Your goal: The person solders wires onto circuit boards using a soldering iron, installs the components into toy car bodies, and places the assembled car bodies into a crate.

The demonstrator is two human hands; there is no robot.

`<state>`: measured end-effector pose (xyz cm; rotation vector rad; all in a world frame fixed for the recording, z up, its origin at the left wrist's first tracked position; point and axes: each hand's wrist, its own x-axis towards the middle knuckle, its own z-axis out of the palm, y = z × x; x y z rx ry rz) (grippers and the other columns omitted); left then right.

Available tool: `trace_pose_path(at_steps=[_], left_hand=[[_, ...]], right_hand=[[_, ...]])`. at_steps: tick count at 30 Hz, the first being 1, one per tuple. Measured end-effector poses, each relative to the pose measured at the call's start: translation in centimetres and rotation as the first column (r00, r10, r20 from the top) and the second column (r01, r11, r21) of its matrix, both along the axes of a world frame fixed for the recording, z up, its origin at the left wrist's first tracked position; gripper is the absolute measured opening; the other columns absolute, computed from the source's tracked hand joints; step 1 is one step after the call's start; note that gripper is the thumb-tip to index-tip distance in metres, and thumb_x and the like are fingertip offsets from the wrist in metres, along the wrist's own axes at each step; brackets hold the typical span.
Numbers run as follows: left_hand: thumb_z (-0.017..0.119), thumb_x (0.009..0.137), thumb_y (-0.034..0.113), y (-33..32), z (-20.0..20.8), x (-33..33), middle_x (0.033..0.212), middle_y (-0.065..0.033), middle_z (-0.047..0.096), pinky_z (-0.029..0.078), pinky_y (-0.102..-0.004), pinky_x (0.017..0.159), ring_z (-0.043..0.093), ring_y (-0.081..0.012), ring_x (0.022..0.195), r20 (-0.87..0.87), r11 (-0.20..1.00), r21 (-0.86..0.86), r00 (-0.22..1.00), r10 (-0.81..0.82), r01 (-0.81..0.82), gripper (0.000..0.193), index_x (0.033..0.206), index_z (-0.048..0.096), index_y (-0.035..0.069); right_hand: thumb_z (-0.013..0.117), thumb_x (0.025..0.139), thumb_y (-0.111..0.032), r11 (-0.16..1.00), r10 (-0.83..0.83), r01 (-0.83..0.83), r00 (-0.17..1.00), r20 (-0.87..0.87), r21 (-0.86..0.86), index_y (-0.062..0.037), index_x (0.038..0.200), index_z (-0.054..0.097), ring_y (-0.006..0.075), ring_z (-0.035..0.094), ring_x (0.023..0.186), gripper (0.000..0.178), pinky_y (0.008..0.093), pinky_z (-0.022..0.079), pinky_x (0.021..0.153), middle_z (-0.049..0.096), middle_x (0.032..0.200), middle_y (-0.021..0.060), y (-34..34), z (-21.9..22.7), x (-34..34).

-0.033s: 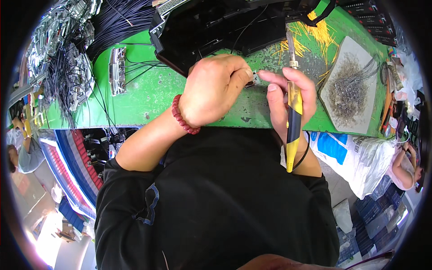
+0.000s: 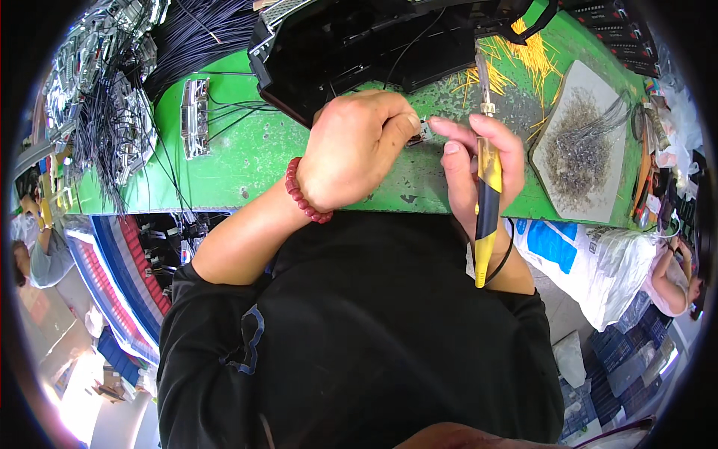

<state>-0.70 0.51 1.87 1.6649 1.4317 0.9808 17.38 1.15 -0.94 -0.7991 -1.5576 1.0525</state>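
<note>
My left hand (image 2: 355,153), with a red bead bracelet (image 2: 296,197) at its wrist, is closed in a pinch on a small shiny part (image 2: 417,138), most of which the fingers hide. Just to its right, my right hand (image 2: 490,161) grips a yellow-and-black soldering iron (image 2: 488,202). The iron's metal tip points away from me, toward the far side of the bench. The right fingertips reach close to the small part; whether they touch it I cannot tell. A chrome-coloured piece with black wires (image 2: 196,120) lies left of my left hand.
A black plastic housing (image 2: 359,56) stands beyond my hands on the green bench (image 2: 247,168). Chrome pieces and black wires (image 2: 112,97) pile up at the left. Yellow strips (image 2: 535,56) lie at the far right, near a grey slab (image 2: 598,194) with dark residue. Other people work at both sides.
</note>
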Motion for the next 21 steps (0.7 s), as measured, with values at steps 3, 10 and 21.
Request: trace_pose_path(at_steps=[3,10,21], left_hand=[[0.06,0.086,0.011,0.1,0.0,0.0,0.073,-0.0161,0.061,0.048,-0.04,0.063,0.061,-0.034,0.071,0.025,1.0,-0.005,1.0,-0.003,0.003,0.014,0.079,0.063,-0.001],[0.061,0.086,0.01,0.1,0.5,-0.1,0.071,-0.0158,0.06,0.047,-0.0382,0.062,0.06,-0.0323,0.069,0.093,0.998,-0.057,0.995,0.022,-0.016,0.014,0.08,0.063,-0.002],[0.064,0.084,0.01,0.0,0.0,0.1,0.072,-0.0143,0.062,0.049,-0.0374,0.063,0.062,-0.0311,0.07,0.09,0.999,0.022,0.995,0.034,-0.036,0.012,0.079,0.064,-0.001]], right_hand=[[0.059,0.085,0.009,1.0,-0.021,0.021,1.0,-0.021,-0.01,0.0027,0.117,0.05,0.0214,0.07,0.092,0.034,0.0258,0.056,0.072,0.069,0.101,0.0186,-0.6,-0.3,-0.2],[0.06,0.087,0.006,0.998,0.01,-0.004,0.996,-0.089,0.061,0.001,0.118,0.048,0.0147,0.068,0.078,0.034,0.0235,0.055,0.064,0.069,0.103,0.0197,-0.7,-0.9,-1.1],[0.069,0.079,0.006,0.994,-0.071,0.062,0.993,-0.09,-0.091,-0.0043,0.122,0.045,0.0081,0.06,0.069,0.051,0.0186,0.046,0.058,0.066,0.083,0.0074,1.3,-0.1,-2.3]])
